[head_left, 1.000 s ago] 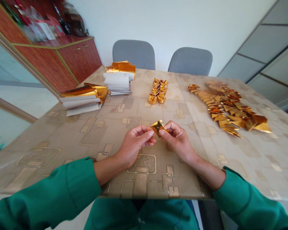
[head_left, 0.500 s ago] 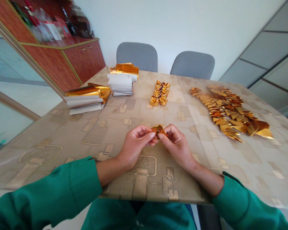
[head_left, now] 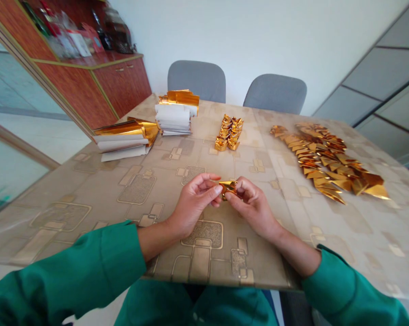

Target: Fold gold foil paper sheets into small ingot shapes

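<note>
A small folded piece of gold foil paper [head_left: 228, 188] is pinched between both hands just above the patterned table [head_left: 89, 199]. My left hand [head_left: 192, 206] grips its left end with thumb and fingers closed. My right hand [head_left: 253, 206] grips its right end the same way. Most of the piece is hidden by my fingertips. Both arms wear green sleeves.
Two stacks of gold and white sheets [head_left: 124, 138] [head_left: 176, 113] lie at the far left. A row of folded gold ingots [head_left: 229, 132] sits at the far middle. Several folded gold triangles [head_left: 326, 156] spread at the right. Two grey chairs [head_left: 197, 81] stand behind; a wooden cabinet [head_left: 98, 86] is left.
The gold piece has been pressed smaller and flatter between my fingertips. The view has shifted slightly, so everything sits a little lower and to the right.
</note>
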